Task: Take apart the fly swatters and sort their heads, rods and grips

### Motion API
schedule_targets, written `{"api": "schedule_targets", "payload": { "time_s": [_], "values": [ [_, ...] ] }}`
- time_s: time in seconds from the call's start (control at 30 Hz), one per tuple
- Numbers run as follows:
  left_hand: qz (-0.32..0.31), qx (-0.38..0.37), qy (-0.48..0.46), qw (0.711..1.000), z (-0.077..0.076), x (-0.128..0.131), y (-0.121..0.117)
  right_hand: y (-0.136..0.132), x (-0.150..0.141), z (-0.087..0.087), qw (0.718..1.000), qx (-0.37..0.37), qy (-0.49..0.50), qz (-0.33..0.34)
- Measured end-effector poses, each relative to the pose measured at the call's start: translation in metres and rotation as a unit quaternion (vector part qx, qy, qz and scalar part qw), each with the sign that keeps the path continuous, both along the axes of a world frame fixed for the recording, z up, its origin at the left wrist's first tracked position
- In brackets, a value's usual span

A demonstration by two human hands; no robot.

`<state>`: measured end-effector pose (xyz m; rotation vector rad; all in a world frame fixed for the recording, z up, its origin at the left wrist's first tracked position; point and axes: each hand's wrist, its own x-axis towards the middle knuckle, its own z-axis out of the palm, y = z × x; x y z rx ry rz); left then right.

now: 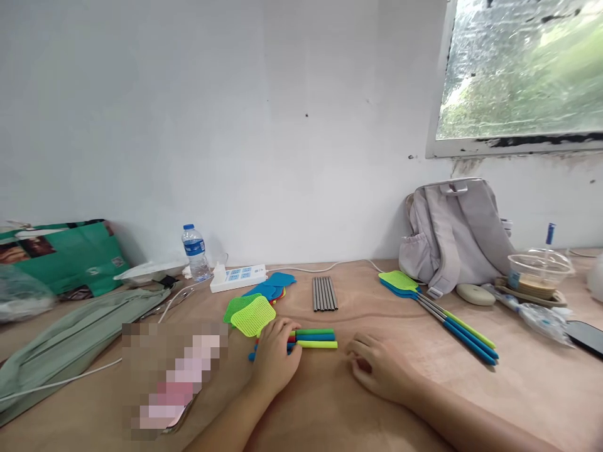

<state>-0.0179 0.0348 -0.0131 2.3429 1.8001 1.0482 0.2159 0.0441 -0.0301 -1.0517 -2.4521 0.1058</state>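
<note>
My left hand (276, 358) lies over the near ends of several coloured plastic handle tubes (315, 339), green, blue, red and yellow-green; its fingers curl onto them. My right hand (374, 369) rests on the wooden table (424, 402) just to the right of the tubes, fingers loosely curled, with nothing seen in it. Loose swatter heads (252, 314), green, yellow-green, blue and red, lie behind my left hand. A row of grey metal rods (324, 293) sits further back. Assembled fly swatters (438, 317) lie at the right.
A white power strip (238, 277) and a water bottle (195, 252) stand near the wall. A grey backpack (455, 235) leans at the back right beside a lidded food bowl (537, 273) and a phone (586, 337). Left: a green bag (61, 257), grey-green cloth (70, 345).
</note>
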Motion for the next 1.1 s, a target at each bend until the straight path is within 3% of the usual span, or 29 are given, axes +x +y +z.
{"api": "schedule_targets", "payload": {
  "time_s": [0.17, 0.33, 0.47, 0.97, 1.1],
  "values": [
    [-0.056, -0.007, 0.029, 0.998, -0.003, 0.005, -0.004, 0.011, -0.02, 0.002, 0.999, 0.003, 0.044, -0.002],
    [-0.065, -0.036, 0.028, 0.997, -0.005, 0.011, -0.009, 0.048, -0.02, -0.004, 0.992, -0.017, 0.084, -0.093],
    [-0.084, -0.048, 0.023, 0.995, -0.002, 0.014, -0.011, 0.078, -0.016, -0.008, 0.991, -0.017, 0.07, -0.109],
    [-0.205, -0.056, -0.01, 0.977, -0.002, 0.013, -0.011, 0.124, -0.004, -0.011, 0.998, 0.012, 0.04, 0.037],
    [-0.194, -0.054, 0.001, 0.98, 0.001, 0.015, -0.014, 0.124, -0.004, -0.01, 0.997, 0.017, 0.031, 0.064]
  ]
}}
